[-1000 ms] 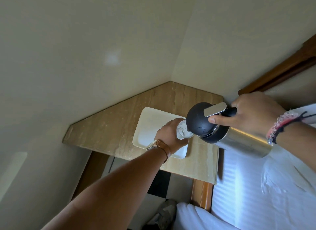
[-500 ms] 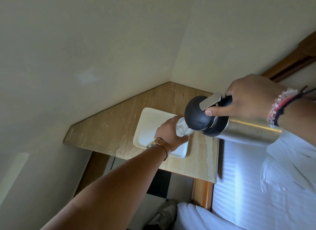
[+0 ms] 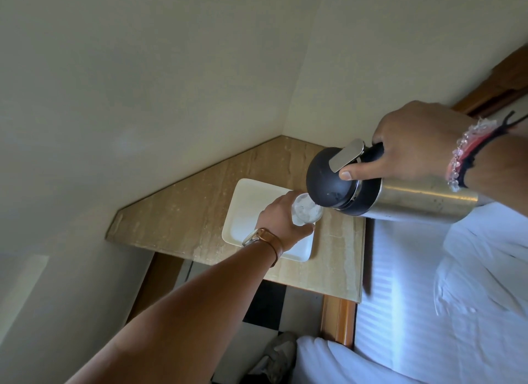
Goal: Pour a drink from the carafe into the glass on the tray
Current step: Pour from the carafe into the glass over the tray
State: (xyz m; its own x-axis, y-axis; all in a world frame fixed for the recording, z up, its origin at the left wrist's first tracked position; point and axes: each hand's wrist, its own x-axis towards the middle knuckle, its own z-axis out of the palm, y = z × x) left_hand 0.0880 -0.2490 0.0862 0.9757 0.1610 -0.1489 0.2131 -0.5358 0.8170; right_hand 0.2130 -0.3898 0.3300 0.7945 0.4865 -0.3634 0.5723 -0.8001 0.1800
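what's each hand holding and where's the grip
The left hand wraps the side of the glass on the tray. The right hand grips the carafe by its black handle, thumb beside the lid lever.

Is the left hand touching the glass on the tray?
Touching. The head view shows the left hand wrapped around the glass, fingers against its side, steadying it on the tray.

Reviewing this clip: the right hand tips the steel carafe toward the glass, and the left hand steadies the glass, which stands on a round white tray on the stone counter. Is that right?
Not quite: the tray is rectangular, not round, as the head view shows. The rest holds: the right hand tips the steel carafe toward the glass, which the left hand steadies on the white tray on the stone counter.
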